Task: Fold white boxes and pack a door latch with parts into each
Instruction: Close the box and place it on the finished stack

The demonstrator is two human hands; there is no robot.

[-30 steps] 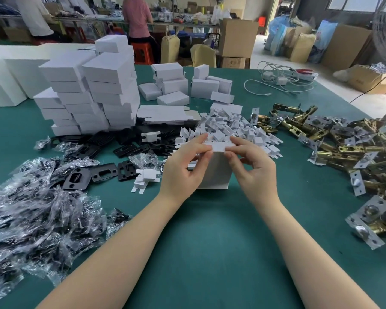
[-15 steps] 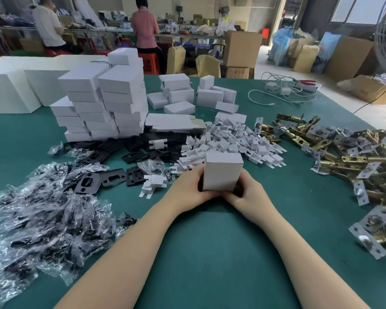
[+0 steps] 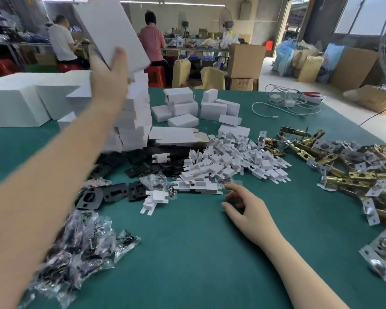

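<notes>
Lifting a closed box toward the stack

Raising a white box [image 3: 112,30] high over the far left part of the surface [image 3: 187,264], the left hand [image 3: 108,85] grips it from below, thumb laid up against its near face; the fingers behind it are hidden. The box is tilted, its long axis running up and to the left, and its top corner is cut off by the frame. The stack [image 3: 132,121] of finished boxes stands directly beneath and just beyond that hand, partly hidden by the forearm, so the box most likely goes down onto its top. Both hand and box are blurred, so whether the flap is fully tucked cannot be told.

The right hand [image 3: 243,206] rests low near the middle of the surface, fingers loosely spread and holding nothing. It is the nearer hand to what a next box would need: the pile of white inserts [image 3: 232,166] lies just beyond its fingertips, and the latches [image 3: 354,175] spread along the right edge. Flat blanks [image 3: 176,136] lie behind the inserts. Bagged parts [image 3: 80,248] sit toward the near left corner, their contents hard to make out through the crinkled plastic.
</notes>
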